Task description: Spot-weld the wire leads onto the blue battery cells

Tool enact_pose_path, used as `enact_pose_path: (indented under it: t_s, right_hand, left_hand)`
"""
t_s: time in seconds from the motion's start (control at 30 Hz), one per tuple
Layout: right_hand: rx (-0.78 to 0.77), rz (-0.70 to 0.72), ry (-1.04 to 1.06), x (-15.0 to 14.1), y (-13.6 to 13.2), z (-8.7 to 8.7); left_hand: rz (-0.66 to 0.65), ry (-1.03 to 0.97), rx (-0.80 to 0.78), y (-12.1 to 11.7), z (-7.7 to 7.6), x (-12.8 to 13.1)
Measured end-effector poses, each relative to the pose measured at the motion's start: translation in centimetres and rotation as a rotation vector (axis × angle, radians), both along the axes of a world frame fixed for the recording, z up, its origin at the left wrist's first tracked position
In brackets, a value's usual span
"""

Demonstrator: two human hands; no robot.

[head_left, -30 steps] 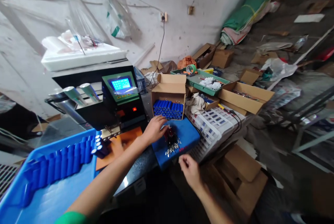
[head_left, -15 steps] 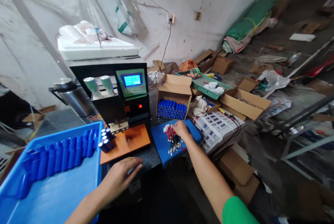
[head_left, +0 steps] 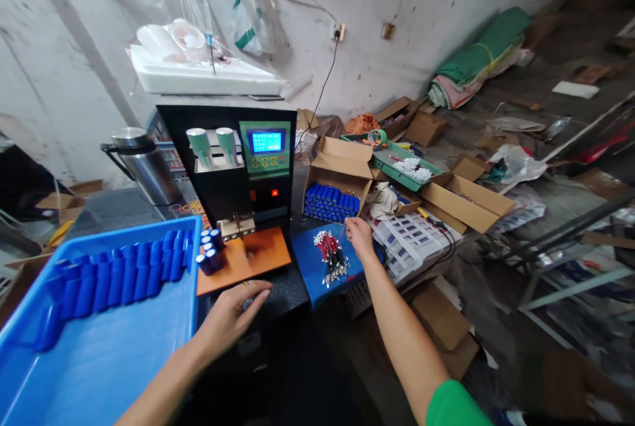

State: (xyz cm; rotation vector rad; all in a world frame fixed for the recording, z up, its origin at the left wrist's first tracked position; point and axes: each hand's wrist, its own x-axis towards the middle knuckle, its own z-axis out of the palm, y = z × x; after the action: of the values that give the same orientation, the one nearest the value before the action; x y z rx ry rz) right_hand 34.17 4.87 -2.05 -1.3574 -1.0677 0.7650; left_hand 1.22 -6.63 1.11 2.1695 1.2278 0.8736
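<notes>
The person's right hand (head_left: 359, 238) is pinching a thin wire (head_left: 342, 232) above the blue surface (head_left: 306, 259), beside the red-and-black wire leads (head_left: 331, 255). The left hand (head_left: 237, 312) is hovering loosely open near the orange board (head_left: 265, 255), below the blue-wrapped cells (head_left: 211, 253).

From where I stand, the two hands have traded places. A second ago the left grip (head_left: 258, 295) was down over the wire bundle (head_left: 330, 255); now it has pulled back off the blue pad (head_left: 303, 260) to the near side of the orange board (head_left: 270, 251), and the bundle's white ends, once partly covered by it, show plainly. The right grip (head_left: 348, 227) was off the pad's near edge, then in at the bundle; now it has drawn away, up beside the open carton (head_left: 342, 156), with a thin wire (head_left: 342, 232) pinched in it and the bundle lying just apart from it.
</notes>
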Motion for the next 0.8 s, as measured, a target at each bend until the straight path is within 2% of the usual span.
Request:
enact_pose_path:
  t_s: [0.07,0.17,0.3,0.43,0.57,0.67,0.8]
  right_hand:
    - [0.082,-0.008,0.135,-0.3,-0.6,1.6]
    - [0.16,0.02,0.228,-1.7,-1.7,3.8]
    - [0.146,0.115,0.289,-6.0,-4.0,5.3]
    - [0.093,0.244,0.372,-11.4,-6.6,5.3]
    - [0.081,0.305,0.396,-15.6,-8.3,4.9]
    - [0.069,0.327,0.403,-17.2,-8.9,4.5]
    - [0.071,0.385,0.374,-17.4,-9.5,4.0]
  left_hand:
    - [0.05,-0.044,-0.003,0.2,0.1,0.1]
    - [0.126,-0.119,-0.004,0.2,0.6,0.5]
    - [0.17,-0.172,-0.031,-0.4,2.0,1.6]
    - [0.209,-0.221,-0.145,-1.1,3.2,3.1]
    - [0.25,-0.347,-0.338,-1.5,2.9,3.9]
    - [0.284,-0.477,-0.416,-1.9,2.2,3.6]
    - [0.316,-0.558,-0.42,-2.4,1.9,2.6]
